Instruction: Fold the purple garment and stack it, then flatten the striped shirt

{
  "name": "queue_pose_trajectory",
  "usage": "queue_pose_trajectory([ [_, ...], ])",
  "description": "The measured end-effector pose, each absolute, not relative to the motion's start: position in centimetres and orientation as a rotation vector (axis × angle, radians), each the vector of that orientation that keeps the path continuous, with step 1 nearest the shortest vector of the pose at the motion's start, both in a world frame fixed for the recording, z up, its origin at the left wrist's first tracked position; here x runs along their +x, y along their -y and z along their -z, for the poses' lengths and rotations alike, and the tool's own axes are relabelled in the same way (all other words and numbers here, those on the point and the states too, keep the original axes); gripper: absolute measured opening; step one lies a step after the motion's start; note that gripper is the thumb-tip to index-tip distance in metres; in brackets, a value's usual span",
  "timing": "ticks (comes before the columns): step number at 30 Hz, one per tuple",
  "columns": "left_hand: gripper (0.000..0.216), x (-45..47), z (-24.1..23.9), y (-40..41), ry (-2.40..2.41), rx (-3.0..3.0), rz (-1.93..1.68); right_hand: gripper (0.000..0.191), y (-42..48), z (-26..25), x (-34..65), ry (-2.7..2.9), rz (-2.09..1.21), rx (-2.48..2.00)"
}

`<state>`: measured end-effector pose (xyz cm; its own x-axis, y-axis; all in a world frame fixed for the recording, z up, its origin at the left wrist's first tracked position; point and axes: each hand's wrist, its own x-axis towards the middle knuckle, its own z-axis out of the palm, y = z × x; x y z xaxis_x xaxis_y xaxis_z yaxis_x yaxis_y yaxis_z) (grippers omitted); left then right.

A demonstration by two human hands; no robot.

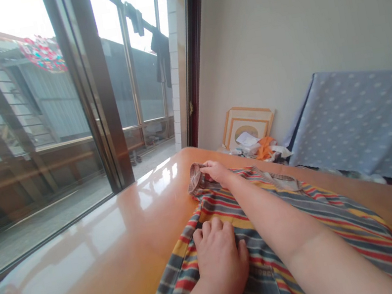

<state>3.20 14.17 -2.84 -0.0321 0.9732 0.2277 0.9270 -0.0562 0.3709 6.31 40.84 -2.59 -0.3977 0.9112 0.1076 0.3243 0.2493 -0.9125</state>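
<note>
Right hand [217, 171]: fingertips pinch brown band [195, 178] of striped shirt [349, 231] | left hand [220, 258]: fingers slightly spread, pressing cloth flat beneath them

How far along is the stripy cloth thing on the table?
Done: the striped garment already lies spread out on the wooden table. In hand: the right hand pinches its brown edge, and the left hand presses flat on the stripes. Left: the cloth out to the right, where neither hand is, still lies spread.
</note>
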Motion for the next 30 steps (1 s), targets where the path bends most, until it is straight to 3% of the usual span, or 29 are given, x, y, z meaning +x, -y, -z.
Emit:
queue_pose_trajectory([
  [6, 0.024, 3.3, 2.8, -13.9, -2.098, 2.102, -0.648, 0.046, -40.0, 2.5, 6.0, 1.602, -1.488, -0.892],
  [8, 0.024, 3.3, 2.8, -13.8, -2.108, 2.103, -0.662, 0.045, -39.8, 3.0, 6.3, 1.531, -1.528, -0.891],
  [17, 0.026, 3.3, 2.3, -13.9, -2.11, 2.091, -0.627, 0.021, -39.1, 2.1, 13.7, 1.368, -1.257, -1.109],
  [30, 0.031, 3.2, 2.0, -13.7, -2.077, 2.137, -0.585, 0.018, -29.2, 0.5, 32.5, 1.15, -0.845, -1.49],
])
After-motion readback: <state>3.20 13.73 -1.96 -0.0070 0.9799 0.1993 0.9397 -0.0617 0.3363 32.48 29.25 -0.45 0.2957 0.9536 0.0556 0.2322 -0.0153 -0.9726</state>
